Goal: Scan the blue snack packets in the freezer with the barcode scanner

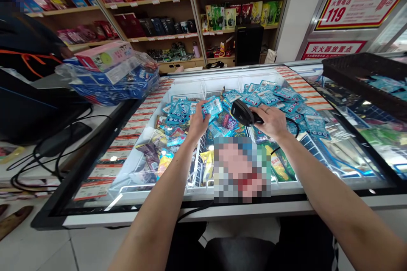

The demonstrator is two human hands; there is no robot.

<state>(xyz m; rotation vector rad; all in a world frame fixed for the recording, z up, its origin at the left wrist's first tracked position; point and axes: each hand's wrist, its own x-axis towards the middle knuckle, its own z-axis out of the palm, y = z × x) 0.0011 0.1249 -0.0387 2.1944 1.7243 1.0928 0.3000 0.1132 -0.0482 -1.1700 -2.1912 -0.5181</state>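
My right hand (271,120) is wrapped round the handle of a black barcode scanner (242,113). The scanner's head points left, toward a small blue packet (213,108) with a white label. My left hand (199,120) pinches that packet at its left edge. Many like it, blue with white print, lie in a loose pile (295,101) on the glass top to the right. A smaller group of blue packets (178,111) lies left of my left hand. From the scanner a black cable (294,123) loops behind my right hand.
Beneath the glass of the chest freezer (140,190) are wire baskets of colourful packages. A dark plastic crate (365,78) stands on the right, with blue packets inside. Plastic-wrapped boxes (111,74) sit at left, near black cables (59,152) and a person's dark clothing. Stocked shelves line the back.
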